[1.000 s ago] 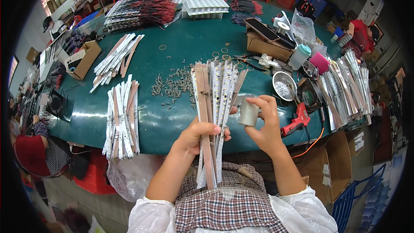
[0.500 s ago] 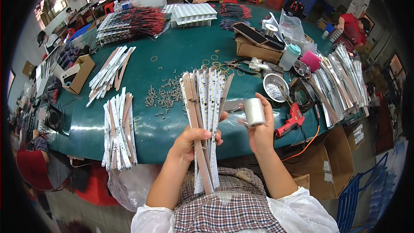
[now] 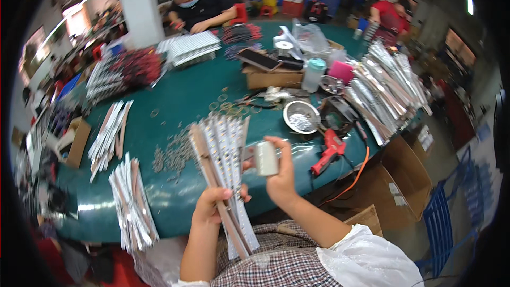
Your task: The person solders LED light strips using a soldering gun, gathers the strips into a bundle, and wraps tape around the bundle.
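Note:
My left hand [image 3: 211, 207] grips a fanned bundle of long white strips with small dots [image 3: 223, 151], held upright over the near edge of the green table [image 3: 175, 101]. My right hand [image 3: 280, 175] holds a roll of pale tape [image 3: 265, 158] right beside the bundle, at its right side. A stretch of tape seems to run from the roll to the strips, but it is too blurred to be sure. The lower ends of the strips reach down to my checked apron.
A tied bundle of strips [image 3: 133, 207] lies at the near left, another [image 3: 109, 133] further back. Small metal parts [image 3: 172, 151] are scattered mid-table. A metal bowl [image 3: 301, 117], a red tool [image 3: 328, 151], a cardboard box [image 3: 273, 77] and silver strips [image 3: 388, 87] lie right. A person [image 3: 199, 5] works opposite.
The view has swung so the table sits further left and back. Both hands keep their hold; the tape roll stays close against the right side of the bundle.

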`<state>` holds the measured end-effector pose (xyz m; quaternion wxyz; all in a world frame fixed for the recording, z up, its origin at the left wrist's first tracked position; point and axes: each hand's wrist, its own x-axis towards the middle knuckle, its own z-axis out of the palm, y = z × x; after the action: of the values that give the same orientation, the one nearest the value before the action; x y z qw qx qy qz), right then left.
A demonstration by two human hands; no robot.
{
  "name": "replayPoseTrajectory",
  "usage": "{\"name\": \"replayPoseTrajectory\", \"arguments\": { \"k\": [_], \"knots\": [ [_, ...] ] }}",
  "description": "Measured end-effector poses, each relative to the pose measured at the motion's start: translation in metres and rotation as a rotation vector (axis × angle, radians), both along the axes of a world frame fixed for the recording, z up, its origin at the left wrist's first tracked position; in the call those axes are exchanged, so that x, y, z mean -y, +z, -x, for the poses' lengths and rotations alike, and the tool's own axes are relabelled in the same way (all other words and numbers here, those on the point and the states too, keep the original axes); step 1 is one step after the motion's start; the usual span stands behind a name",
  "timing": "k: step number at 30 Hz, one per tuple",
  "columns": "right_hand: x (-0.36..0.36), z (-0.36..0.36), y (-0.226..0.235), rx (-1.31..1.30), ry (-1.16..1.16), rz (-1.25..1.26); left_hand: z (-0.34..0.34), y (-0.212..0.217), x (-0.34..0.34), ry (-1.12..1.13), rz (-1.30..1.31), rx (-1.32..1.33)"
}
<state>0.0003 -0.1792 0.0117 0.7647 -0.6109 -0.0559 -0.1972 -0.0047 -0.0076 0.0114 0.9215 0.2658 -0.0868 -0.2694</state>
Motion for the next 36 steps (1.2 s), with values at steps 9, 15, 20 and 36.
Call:
{"name": "replayPoseTrajectory", "arguments": {
  "k": [9,15,20,36],
  "knots": [
    [0.006,0.003,0.0,0.112,-0.232,0.289,-0.007,0.029,0.003,0.087,-0.397,0.034],
    [0.023,-0.009,0.024,0.108,-0.174,-0.24,-0.02,0.073,0.015,0.056,-0.51,0.205],
    [0.038,0.002,0.039,0.161,-0.095,-0.244,-0.038,0.097,0.024,-0.027,-0.767,0.319],
    [0.028,0.004,0.039,0.206,-0.628,0.541,-0.059,0.096,0.067,0.106,-1.312,0.663]
  ]
}}
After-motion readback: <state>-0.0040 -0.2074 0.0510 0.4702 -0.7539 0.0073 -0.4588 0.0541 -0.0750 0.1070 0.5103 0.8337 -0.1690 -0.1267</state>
